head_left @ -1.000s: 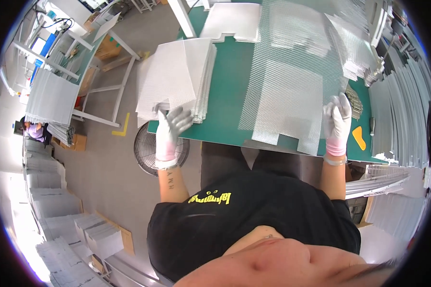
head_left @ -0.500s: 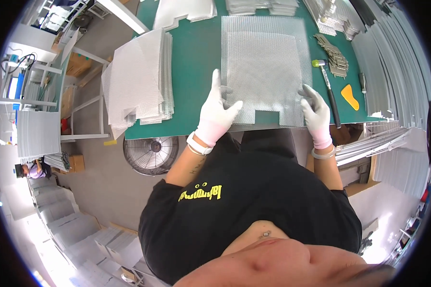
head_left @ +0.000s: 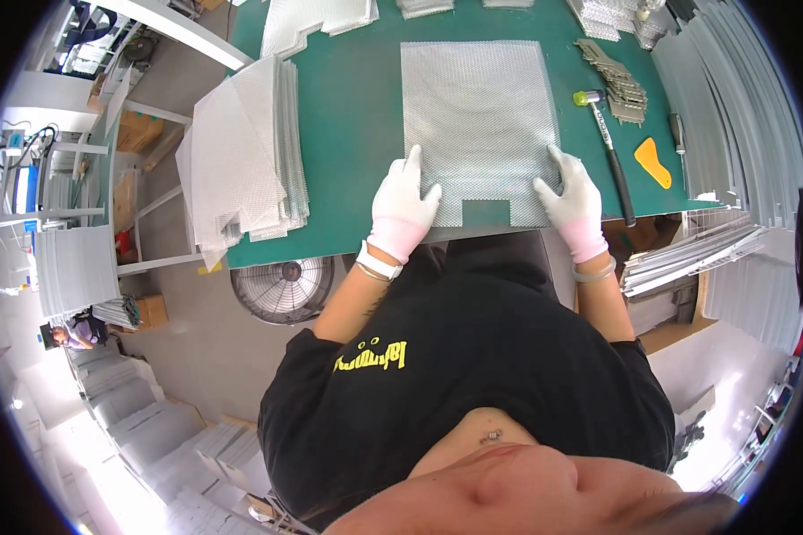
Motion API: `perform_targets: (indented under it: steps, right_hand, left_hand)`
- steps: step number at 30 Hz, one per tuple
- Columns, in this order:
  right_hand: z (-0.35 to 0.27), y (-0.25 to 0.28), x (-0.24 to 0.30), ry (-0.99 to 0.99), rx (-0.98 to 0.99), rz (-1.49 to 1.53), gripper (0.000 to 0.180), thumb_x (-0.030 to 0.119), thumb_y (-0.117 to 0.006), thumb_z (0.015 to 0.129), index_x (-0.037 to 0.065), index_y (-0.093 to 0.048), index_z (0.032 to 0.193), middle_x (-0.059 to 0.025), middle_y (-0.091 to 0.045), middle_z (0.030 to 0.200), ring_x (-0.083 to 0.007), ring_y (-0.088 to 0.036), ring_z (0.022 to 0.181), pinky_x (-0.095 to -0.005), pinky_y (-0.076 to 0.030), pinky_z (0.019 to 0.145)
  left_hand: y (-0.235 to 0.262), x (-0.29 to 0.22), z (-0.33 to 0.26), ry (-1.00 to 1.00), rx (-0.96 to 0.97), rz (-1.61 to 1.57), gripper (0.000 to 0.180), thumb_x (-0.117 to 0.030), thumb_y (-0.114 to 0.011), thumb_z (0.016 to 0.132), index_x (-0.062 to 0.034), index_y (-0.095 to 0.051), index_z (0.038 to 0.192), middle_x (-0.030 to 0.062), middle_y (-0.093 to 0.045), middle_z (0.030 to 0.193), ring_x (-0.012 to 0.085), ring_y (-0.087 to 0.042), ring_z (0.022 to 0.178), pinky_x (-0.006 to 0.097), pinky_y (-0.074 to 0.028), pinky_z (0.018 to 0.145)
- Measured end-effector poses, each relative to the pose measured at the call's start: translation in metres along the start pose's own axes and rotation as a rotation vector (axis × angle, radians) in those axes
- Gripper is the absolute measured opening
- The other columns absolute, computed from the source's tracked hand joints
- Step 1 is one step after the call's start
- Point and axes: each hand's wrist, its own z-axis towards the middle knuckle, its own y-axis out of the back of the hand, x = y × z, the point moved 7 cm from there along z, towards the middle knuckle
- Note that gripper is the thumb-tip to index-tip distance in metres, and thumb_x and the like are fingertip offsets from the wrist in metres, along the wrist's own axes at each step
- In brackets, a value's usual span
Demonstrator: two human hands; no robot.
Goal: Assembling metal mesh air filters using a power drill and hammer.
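Note:
A silvery mesh sheet (head_left: 477, 116) with a rectangular notch in its near edge lies flat on the green table top (head_left: 352, 116) in front of me. At its left edge, near the front corner, is my gloved left hand (head_left: 404, 205), fingers stretched forward and thumb spread over the mesh. My gloved right hand (head_left: 573, 198) rests against the right edge in the same way, its thumb reaching inward. Both hands are open, touching the sides without visibly gripping. Whether more sheets lie under the top one is hard to tell.
Stacked mesh sheets (head_left: 245, 152) stand left, with more stacks at the far edge. On the right lie a mallet (head_left: 608, 152), flat metal pieces (head_left: 620, 85), a yellow scraper (head_left: 653, 164) and a screwdriver (head_left: 678, 134). Beyond them are tall grey panels (head_left: 732, 107). A floor fan (head_left: 281, 290) sits below the table.
Two overlapping mesh outlines, one offset from the other, now look like one aligned outline. My hands have come against its side edges, the right fingers straightening. The view has shifted slightly.

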Motion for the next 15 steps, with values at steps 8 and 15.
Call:
perform_targets:
  steps: [8, 15]
  right_hand:
    - [-0.0033, -0.0054, 0.0009, 0.015, 0.006, -0.101, 0.053, 0.024, -0.073, 0.084, 0.006, -0.058, 0.132, -0.0163, -0.060, 0.127, -0.0345, -0.061, 0.114, -0.0390, -0.051, 0.095]
    - [-0.0026, -0.0053, -0.0001, -0.034, 0.046, -0.134, 0.054, 0.025, -0.073, 0.084, 0.006, -0.058, 0.132, -0.0165, -0.058, 0.128, -0.0346, -0.061, 0.114, -0.0396, -0.052, 0.094]
  left_hand:
    - [0.0001, 0.0020, -0.0012, 0.015, 0.031, 0.027, 0.067, -0.024, -0.072, 0.086, 0.0034, -0.047, 0.142, 0.0172, -0.059, 0.111, 0.0331, -0.062, 0.099, 0.039, -0.052, 0.087]
    - [-0.0016, 0.0045, -0.0005, 0.054, 0.065, 0.019, 0.067, -0.024, -0.071, 0.085, 0.0028, -0.048, 0.142, 0.0180, -0.059, 0.114, 0.0337, -0.062, 0.101, 0.039, -0.052, 0.089]
